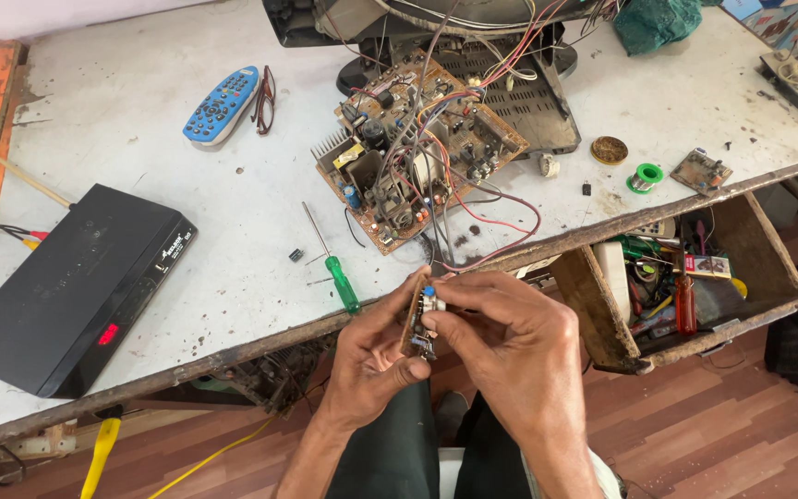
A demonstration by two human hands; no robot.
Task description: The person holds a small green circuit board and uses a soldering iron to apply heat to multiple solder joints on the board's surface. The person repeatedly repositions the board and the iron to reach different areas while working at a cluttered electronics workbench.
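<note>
Holding a small circuit board (420, 319) edge-on, both hands work just off the tabletop's (140, 139) front edge, above the person's lap. Left hand (371, 356) is closed around the board's underside, thumb across its lower end; right hand (510, 337) pinches the component side, fingertips on a small blue part.

Risks, as judged:
1. The board hangs over the floor, not the tabletop; a slip of either hand would drop it.
2. Red and dark wires run from it to the large circuit board (417, 148) near the tabletop's middle; a pull could strain those joints or drag the large board toward the edge.
3. A green-handled screwdriver (334, 268) lies close to the front edge and could be knocked off.

Packages and labels, left to right:
- Black flat set-top box (71, 282) at the front-left corner, with a small pale label and a red lit patch on its front face.
- Blue remote control (222, 104) toward the rear.
- Open wooden drawer (593, 305) below the front-right edge, holding a small red-and-yellow printed carton (706, 266).
</note>
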